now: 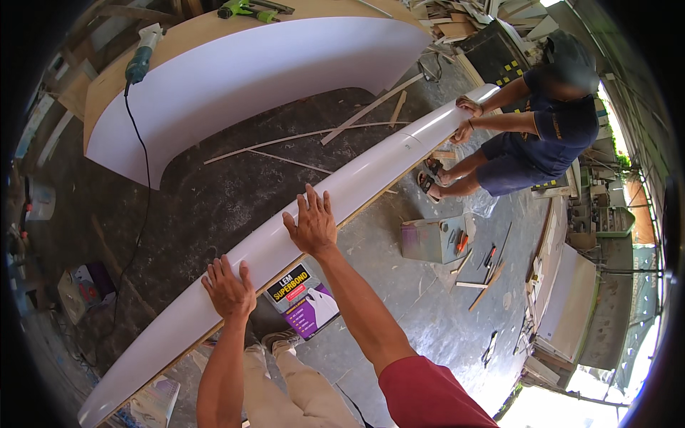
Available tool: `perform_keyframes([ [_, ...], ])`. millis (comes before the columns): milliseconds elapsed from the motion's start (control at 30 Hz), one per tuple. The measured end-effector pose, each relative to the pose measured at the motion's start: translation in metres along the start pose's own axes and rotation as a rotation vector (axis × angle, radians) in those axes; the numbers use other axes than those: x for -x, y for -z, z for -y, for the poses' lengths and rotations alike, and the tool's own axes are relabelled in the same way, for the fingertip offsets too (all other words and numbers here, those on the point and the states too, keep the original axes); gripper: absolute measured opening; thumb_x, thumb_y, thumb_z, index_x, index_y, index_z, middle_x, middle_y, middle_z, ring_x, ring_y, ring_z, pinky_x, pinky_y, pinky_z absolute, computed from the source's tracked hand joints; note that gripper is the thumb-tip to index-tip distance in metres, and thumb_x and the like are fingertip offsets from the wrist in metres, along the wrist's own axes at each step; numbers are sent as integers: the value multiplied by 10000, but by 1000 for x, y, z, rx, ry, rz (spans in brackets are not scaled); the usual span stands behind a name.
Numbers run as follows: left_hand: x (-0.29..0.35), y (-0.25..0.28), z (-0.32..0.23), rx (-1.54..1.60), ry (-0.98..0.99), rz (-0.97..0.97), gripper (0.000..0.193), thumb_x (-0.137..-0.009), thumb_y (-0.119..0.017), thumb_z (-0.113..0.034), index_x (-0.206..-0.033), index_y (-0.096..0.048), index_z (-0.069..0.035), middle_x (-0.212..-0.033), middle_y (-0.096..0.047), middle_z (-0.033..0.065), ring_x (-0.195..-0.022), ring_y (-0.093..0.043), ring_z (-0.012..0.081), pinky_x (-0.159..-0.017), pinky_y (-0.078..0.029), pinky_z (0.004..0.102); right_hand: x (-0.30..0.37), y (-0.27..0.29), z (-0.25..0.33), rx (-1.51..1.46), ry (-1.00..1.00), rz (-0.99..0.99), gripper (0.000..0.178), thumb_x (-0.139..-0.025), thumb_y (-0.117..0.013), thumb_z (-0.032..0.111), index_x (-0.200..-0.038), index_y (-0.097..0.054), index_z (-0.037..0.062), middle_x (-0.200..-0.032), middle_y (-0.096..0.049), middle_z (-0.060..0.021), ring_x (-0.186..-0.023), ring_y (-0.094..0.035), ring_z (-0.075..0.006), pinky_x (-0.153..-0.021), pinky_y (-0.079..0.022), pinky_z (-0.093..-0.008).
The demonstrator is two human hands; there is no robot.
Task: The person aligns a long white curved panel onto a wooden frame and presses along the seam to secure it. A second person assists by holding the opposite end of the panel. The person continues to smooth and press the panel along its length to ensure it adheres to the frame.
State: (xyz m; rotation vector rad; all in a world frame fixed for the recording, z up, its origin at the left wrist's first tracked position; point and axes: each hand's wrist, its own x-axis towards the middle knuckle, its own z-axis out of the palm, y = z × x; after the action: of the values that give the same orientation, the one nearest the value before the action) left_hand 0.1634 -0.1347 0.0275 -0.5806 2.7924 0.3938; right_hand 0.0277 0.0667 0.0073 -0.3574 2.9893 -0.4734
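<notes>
A long, glossy white laminated panel (382,167) with a bare wood edge stretches diagonally from the lower left to the upper right. My left hand (230,291) lies on its near part, palm down with the fingers apart. Farther along the same surface, my right hand (314,225) presses flat, its fingers spread. Neither hand grips anything. At the far end a co-worker (546,135) in dark clothes bends over the panel, with both hands on it. Below the panel, between my arms, stands a purple, white and black adhesive can (303,303).
A large curved white counter (250,64) with a wooden top stands at the upper left; a corded power tool (143,57) and a green tool (246,10) rest on it. Thin wood strips (371,110) lie on the floor. A square tin (432,240) holds hand tools on top.
</notes>
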Motion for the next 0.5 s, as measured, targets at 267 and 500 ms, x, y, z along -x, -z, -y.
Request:
perform_keyframes([
  [267,0,-5,2,18,-20,-45,619,-1082,-423,-462,-1437,-519,36,-1471,-532,236,-1408,-453,402,-1204,-273,555,-3,9,5,38,-32,60,643,-1038,-466,487,-1372,-560,-54,-1593,-406,-274,-1497,-384,-375,-1304,-137,-523],
  [500,2,-5,2,14,-22,-5,653,-1081,-395,-482,-1459,-491,43,-1494,-504,245,-1427,-429,410,-1207,-255,579,-2,8,5,25,-32,20,618,-1019,-495,476,-1302,-602,-62,-1553,-451,-244,-1488,-387,-340,-1299,-153,-522],
])
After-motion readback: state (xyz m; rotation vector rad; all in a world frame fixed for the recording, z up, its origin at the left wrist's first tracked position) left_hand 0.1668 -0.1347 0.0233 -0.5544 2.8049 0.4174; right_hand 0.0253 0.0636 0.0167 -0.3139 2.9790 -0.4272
